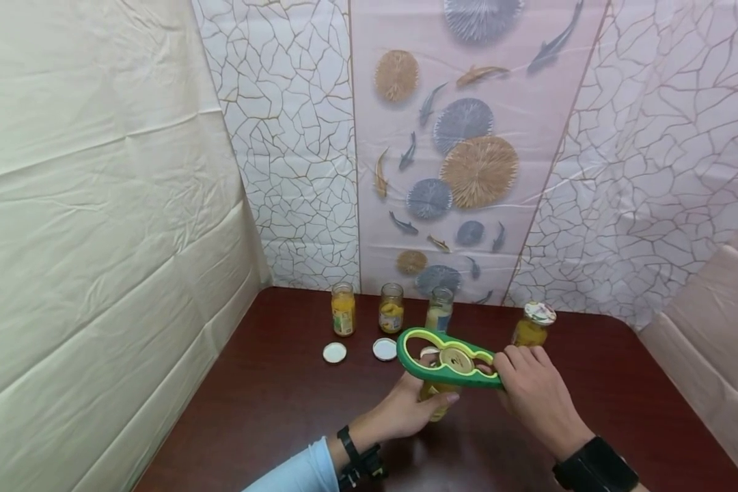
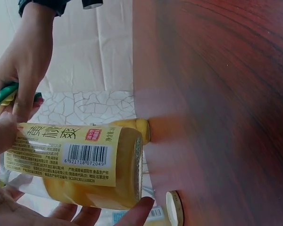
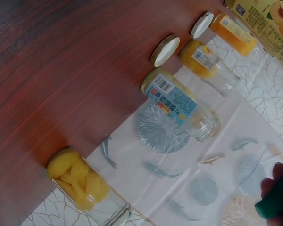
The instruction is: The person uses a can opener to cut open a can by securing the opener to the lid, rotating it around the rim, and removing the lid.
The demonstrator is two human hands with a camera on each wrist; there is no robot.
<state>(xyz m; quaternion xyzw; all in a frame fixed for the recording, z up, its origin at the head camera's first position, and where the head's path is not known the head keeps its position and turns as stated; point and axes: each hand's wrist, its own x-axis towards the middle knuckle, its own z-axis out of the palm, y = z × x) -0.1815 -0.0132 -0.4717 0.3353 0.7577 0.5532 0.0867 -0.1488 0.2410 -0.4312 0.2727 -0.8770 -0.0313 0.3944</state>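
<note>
A yellow-labelled jar of fruit (image 2: pixel 80 165) is held in my left hand (image 1: pixel 408 410), whose fingers and thumb wrap its side. Over the gold lid (image 1: pixel 456 360) of that jar lies a green opener (image 1: pixel 449 377) with yellow-green inner edges, one of its rounded openings around the lid. My right hand (image 1: pixel 538 396) grips the opener's narrow end. In the right wrist view, only fingertips on the green opener (image 3: pixel 276 197) show at the lower right edge, and part of the jar's label (image 3: pixel 273 19) appears at the top right.
Three lidless jars (image 1: pixel 343 311) (image 1: pixel 391 311) (image 1: pixel 439 311) stand along the back edge. White-faced lids (image 1: pixel 335 352) (image 1: pixel 384 349) lie before them, another (image 3: pixel 165 51) near the third jar. A lidded jar of yellow fruit (image 1: pixel 531 328) stands back right, beyond my right hand.
</note>
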